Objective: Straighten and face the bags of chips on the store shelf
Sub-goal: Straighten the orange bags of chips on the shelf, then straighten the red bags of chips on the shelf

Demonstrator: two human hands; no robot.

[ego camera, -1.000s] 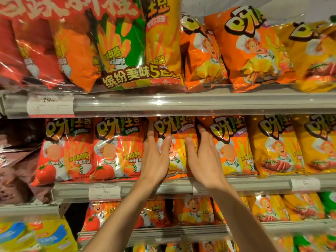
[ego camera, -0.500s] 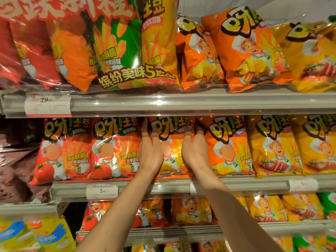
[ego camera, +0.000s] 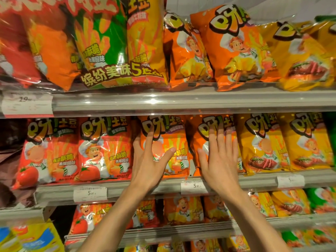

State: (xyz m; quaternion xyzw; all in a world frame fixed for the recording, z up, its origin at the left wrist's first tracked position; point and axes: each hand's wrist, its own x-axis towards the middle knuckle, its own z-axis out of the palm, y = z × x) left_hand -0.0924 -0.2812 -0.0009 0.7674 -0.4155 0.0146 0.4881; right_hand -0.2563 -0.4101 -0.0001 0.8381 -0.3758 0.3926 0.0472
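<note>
The two orange bags stand side by side at the centre of the middle shelf (ego camera: 163, 182), upright and facing front. The left hand (ego camera: 148, 164) lies flat on the left orange bag (ego camera: 169, 140), fingers straight and spread, gripping nothing. The right hand (ego camera: 221, 160) lies flat on the right orange bag (ego camera: 198, 140), fingers straight and close together, gripping nothing.

Hidden or unclear: each hand covers the lower print of its bag. The right hand also covers the seam between its bag and the nearest yellow bag (ego camera: 260, 142). The bags on the upper shelf are cut off at the top edge. The price tag (ego camera: 27, 104) at upper left is blurred.

Change: half a second ago both hands flanked one orange bag, fingers reaching up its sides. The right hand now rests one bag further right, and the hands are apart.

Count on the middle shelf: two red bags (ego camera: 49, 150), two orange, two yellow, and a green edge at far right. Three price tags are on its rail.
</note>
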